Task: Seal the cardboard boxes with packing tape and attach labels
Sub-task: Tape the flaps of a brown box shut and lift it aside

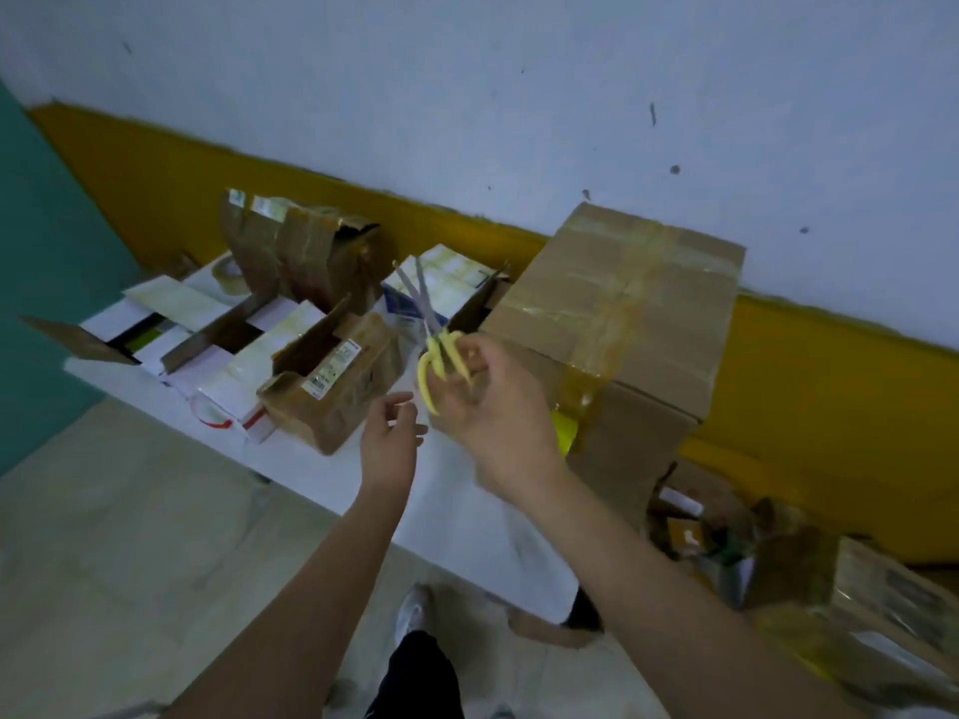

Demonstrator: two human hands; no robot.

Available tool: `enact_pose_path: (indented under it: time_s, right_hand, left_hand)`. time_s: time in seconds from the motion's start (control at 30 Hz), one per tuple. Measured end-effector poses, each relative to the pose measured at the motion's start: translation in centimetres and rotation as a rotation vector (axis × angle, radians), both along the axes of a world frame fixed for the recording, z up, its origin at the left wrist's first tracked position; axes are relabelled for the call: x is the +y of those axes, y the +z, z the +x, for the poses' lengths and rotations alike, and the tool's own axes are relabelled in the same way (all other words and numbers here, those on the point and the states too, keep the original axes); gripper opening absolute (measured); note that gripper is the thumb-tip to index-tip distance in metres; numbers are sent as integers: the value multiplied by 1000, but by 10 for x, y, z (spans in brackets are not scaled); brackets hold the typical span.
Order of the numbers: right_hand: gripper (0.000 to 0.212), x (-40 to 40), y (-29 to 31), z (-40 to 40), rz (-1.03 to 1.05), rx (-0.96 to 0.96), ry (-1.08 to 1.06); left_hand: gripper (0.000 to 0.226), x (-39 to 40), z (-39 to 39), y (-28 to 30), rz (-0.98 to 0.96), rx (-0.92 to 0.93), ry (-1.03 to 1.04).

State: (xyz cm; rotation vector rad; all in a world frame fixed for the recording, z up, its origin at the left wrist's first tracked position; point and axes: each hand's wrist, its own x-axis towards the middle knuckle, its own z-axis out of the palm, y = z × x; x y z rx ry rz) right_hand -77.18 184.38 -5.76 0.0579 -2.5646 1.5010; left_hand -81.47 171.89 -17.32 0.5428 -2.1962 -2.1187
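Observation:
A large cardboard box (622, 313) stands on the right of the white table (322, 459), with clear packing tape across its top and down its front. My right hand (498, 407) holds yellow-handled scissors (430, 334) above the table, blades slightly parted and pointing up and away. Just left of it my left hand (389, 438) hovers with relaxed fingers, holding nothing. A yellow object (564, 433) shows low against the big box's front. A roll of tape (231, 277) lies at the table's far left end.
Several smaller boxes crowd the table's left half: an open white carton (197, 329) with flaps up, a small brown box with a barcode label (332, 386), and taped brown boxes (301, 251) behind. More boxes and clutter (778, 563) lie on the floor at right. A wall runs behind.

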Motion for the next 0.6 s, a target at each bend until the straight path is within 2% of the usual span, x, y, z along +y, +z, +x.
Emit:
enact_pose_path:
  time_s: [0.1, 0.17, 0.2, 0.3, 0.4, 0.5, 0.6]
  right_hand:
    - [48, 51, 48, 1, 100, 113, -35]
    - [68, 80, 61, -12, 162, 112, -76]
    - [69, 93, 63, -20, 173, 82, -74]
    - [43, 122, 51, -37, 201, 11, 2]
    - [26, 137, 26, -40, 297, 61, 48]
    - [32, 139, 9, -43, 466, 160, 32]
    - [40, 134, 4, -48, 475, 167, 30]
  left_hand:
    - [14, 43, 16, 30, 12, 4, -202]
    - [26, 69, 24, 46, 15, -61, -332]
    - [34, 79, 26, 52, -5, -84, -379]
    - [38, 99, 28, 59, -93, -104, -506]
    - [32, 104, 27, 59, -47, -158, -568]
    - [21, 102, 27, 60, 59, -195, -635]
    - [7, 95, 28, 63, 172, -252, -668]
